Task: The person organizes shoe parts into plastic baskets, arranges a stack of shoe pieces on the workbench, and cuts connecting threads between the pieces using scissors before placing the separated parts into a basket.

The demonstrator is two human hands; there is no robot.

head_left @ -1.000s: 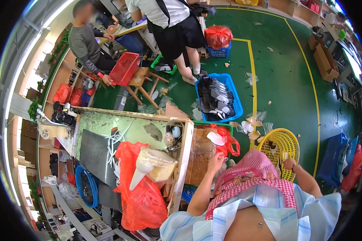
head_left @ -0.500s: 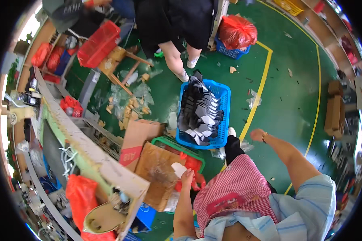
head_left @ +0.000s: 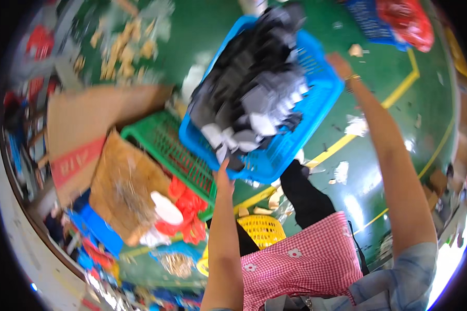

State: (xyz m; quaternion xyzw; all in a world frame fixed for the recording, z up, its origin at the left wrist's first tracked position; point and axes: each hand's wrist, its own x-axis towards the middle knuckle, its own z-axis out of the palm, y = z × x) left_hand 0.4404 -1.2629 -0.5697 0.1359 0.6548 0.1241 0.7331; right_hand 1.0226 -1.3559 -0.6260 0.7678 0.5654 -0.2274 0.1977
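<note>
A blue plastic basket [head_left: 320, 111] is in front of me, turned at an angle. Stacked dark grey, black and white shoe-part-like pieces [head_left: 249, 88] fill much of it. At its near left corner my left hand [head_left: 224, 175] grips the rim, fingers partly hidden under it. My right hand [head_left: 340, 67] is closed over the rim on the far right side. Whether the basket is off the floor, I cannot tell. A flat white oval piece [head_left: 167, 208] lies on red plastic bags [head_left: 192, 220], left of my left forearm.
To the left a green crate [head_left: 163, 150] adjoins the basket, beside brown cardboard [head_left: 124, 181] and a larger box [head_left: 83, 129]. A yellow basket [head_left: 262, 230] stands near my legs. Tan scraps [head_left: 124, 52] litter the green floor. Far right, a red bag [head_left: 407, 23] tops another blue basket [head_left: 368, 20].
My left hand has let go of the white piece, now on the red bags. Both hands have moved onto the basket's rim. My view has come closer and turned, and the basket appears larger.
</note>
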